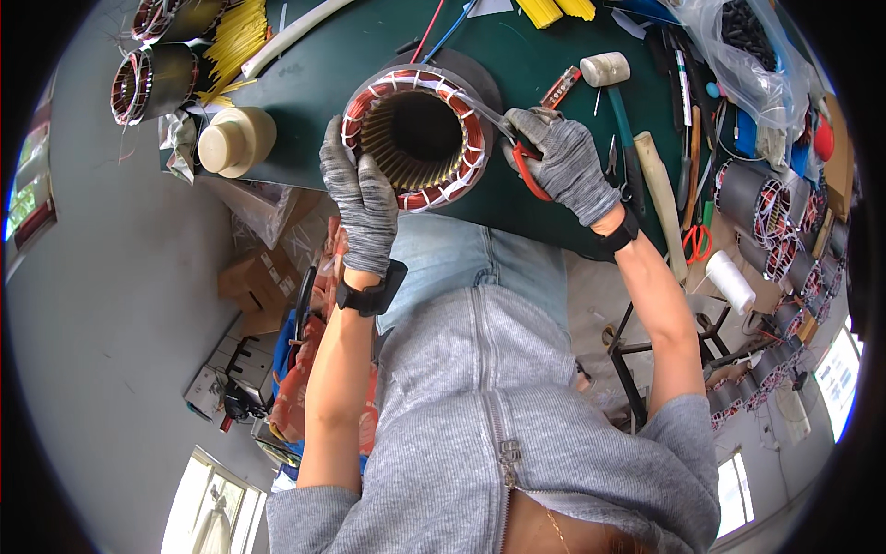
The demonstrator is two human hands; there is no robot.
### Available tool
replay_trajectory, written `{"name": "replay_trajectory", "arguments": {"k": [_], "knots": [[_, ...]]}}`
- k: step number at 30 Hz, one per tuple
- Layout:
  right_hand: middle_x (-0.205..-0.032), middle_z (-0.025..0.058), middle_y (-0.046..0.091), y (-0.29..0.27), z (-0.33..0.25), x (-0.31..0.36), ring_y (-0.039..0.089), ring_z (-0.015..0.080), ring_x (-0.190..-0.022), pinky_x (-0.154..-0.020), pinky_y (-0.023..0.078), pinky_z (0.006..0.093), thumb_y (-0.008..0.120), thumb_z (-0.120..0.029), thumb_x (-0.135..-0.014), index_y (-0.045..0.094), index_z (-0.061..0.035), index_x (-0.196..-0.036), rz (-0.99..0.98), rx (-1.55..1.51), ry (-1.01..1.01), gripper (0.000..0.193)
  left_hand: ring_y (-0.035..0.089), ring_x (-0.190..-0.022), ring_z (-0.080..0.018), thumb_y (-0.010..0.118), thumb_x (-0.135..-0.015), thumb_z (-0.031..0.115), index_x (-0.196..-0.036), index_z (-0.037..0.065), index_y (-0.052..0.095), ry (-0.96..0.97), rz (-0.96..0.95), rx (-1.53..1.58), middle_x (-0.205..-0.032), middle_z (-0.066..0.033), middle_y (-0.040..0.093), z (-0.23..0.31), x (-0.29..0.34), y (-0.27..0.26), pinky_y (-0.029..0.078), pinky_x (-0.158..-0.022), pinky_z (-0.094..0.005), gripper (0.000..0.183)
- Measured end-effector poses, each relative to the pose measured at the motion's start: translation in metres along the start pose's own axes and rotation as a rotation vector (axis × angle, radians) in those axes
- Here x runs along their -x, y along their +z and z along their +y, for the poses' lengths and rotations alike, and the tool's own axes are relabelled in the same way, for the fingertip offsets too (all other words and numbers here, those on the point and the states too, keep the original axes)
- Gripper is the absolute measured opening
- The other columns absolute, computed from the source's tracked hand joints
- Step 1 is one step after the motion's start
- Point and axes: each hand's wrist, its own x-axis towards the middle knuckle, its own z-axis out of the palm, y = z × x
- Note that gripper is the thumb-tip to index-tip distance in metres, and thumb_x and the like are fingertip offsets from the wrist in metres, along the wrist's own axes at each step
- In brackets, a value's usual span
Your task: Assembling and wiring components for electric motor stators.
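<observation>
A motor stator (475,143) with a dark cylindrical body lies at the table's near edge, its open end toward me. White cord laces the red-brown copper winding around its bore, and yellowish strips line the slots inside. My left hand (358,198), in a grey knit glove, grips the stator's left rim with the fingers on the winding. In my gloved right hand (568,162) is a pair of scissors (530,175) with red handles. Their blades point up and left, against the winding's upper right edge. The blade tips are hard to make out.
A cream stepped cylinder (235,141) and another stator (152,83) stand at the left. Yellow strips (238,42) lie behind them. Right of my right hand are a white-headed mallet (605,69), a wooden stick (660,194) and several tools. More stators (757,203) line the far right.
</observation>
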Motion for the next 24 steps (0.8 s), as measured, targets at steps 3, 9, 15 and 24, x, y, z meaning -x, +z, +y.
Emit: {"name": "replay_trajectory", "arguments": {"k": [3, 9, 15, 24], "knots": [[-0.090, 0.0150, 0.064, -0.001, -0.001, 0.002, 0.062, 0.0304, -0.081, -0.071, 0.051, 0.0366, 0.068, -0.023, -0.072, 0.061, -0.0060, -0.103, -0.007, -0.060, 0.028, 0.036, 0.047, -0.106, -0.0289, 0.040, -0.081, 0.012, -0.128, -0.002, 0.037, 0.003, -0.020, -0.011, -0.114, -0.0181, 0.047, 0.002, 0.000, -0.001, 0.034, -0.095, -0.0386, 0.049], [-0.091, 0.0130, 0.060, 0.007, -0.051, 0.024, 0.062, 0.0285, -0.080, -0.069, 0.050, 0.0357, 0.065, -0.023, -0.078, 0.047, -0.0087, -0.110, 0.047, -0.386, 0.473, 0.039, 0.043, -0.114, -0.0187, 0.034, -0.086, -0.002, -0.134, 0.005, 0.030, 0.005, -0.074, -0.079, -0.125, -0.0117, 0.043, -0.006, 0.002, -0.007, 0.033, -0.099, -0.0312, 0.049], [-0.094, 0.0148, 0.060, 0.021, -0.062, 0.034, 0.061, 0.0307, -0.083, -0.072, 0.050, 0.0383, 0.063, -0.023, -0.078, 0.048, -0.0081, -0.108, 0.007, -0.245, 0.496, 0.037, 0.043, -0.114, -0.0179, 0.035, -0.088, 0.000, -0.134, 0.004, 0.030, -0.037, -0.090, -0.067, -0.125, -0.0116, 0.043, 0.004, 0.003, -0.006, 0.033, -0.099, -0.0303, 0.047], [-0.086, 0.0133, 0.061, 0.029, -0.068, 0.033, 0.061, 0.0312, -0.077, -0.066, 0.050, 0.0378, 0.064, -0.022, -0.078, 0.049, -0.0084, -0.107, 0.127, -0.254, 0.446, 0.035, 0.046, -0.107, -0.0286, 0.039, -0.083, 0.013, -0.129, -0.002, 0.036, 0.002, -0.013, -0.020, -0.117, -0.0177, 0.045, -0.002, 0.001, 0.000, 0.034, -0.096, -0.0387, 0.048]]}}
